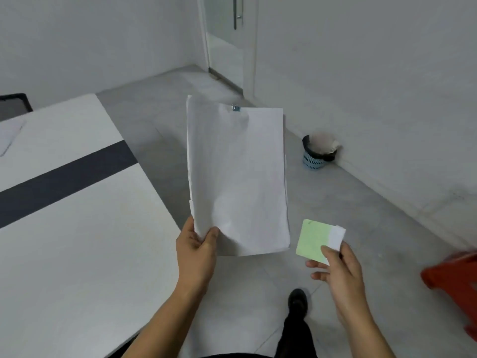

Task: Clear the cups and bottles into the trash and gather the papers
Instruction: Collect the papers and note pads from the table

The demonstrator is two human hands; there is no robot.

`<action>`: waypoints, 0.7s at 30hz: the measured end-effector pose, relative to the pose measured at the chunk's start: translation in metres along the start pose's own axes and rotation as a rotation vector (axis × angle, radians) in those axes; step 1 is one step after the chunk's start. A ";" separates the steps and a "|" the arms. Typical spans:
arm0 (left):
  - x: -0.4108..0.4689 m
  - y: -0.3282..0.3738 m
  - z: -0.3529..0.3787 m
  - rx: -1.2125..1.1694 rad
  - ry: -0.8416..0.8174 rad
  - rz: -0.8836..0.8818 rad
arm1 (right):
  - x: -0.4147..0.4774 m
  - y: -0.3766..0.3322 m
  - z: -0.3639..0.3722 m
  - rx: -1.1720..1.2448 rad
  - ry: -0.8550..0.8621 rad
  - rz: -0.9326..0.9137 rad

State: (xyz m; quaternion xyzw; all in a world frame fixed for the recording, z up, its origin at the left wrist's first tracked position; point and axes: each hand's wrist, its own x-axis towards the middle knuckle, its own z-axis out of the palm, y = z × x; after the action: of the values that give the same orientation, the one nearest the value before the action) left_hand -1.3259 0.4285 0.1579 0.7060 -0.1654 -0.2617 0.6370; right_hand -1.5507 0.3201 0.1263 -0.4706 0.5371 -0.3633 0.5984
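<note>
Head view, only view. A stack of white papers [237,177] is held upright over the floor, just right of the bench [77,228] edge. The stack is pinched at its lower left corner by the left hand [197,250], thumb on the front face, fingers behind; hand clamped on the papers. A small blue clip [235,108] is seen at the stack's top edge. Sheet edges are slightly uneven along the left side.

A small green note [311,241] with a white slip [336,237] on its right side is held by the right hand [338,270], to the right of the bench and lower right of the papers, apart from them. Thumb is pressed on the note's lower right corner, other fingers behind and below; hand clamped on the note.

A trash bin [316,156], blue mesh with a black liner, stands on the floor against the wall, well right of the bench and beyond the papers. Pale contents are seen in it, too blurred to tell.

The bench is white with a dark stripe [64,174] across it. A dark chair back [14,104] is seen at the bench's far left edge. A red stool [454,277] is partly in frame, far right of the bench. A glass door [227,42] is set in the far wall. A dark shoe [298,301] is on the floor below the hands.
</note>
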 end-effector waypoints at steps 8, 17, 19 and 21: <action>0.088 -0.006 0.073 0.003 0.426 -0.145 | 0.195 -0.051 0.065 -0.098 -0.368 0.132; 0.135 -0.002 0.074 -0.137 0.943 -0.232 | 0.306 -0.087 0.209 -0.349 -0.814 0.155; 0.142 -0.012 0.060 -0.233 1.056 -0.250 | 0.308 -0.082 0.248 -0.400 -0.903 0.161; 0.149 -0.024 0.042 -0.332 1.170 -0.271 | 0.303 -0.074 0.289 -0.472 -0.999 0.169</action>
State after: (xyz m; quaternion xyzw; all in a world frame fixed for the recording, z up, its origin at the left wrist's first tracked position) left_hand -1.2321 0.3129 0.1088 0.6388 0.3451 0.0678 0.6843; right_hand -1.2123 0.0638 0.1002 -0.6622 0.2910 0.0830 0.6855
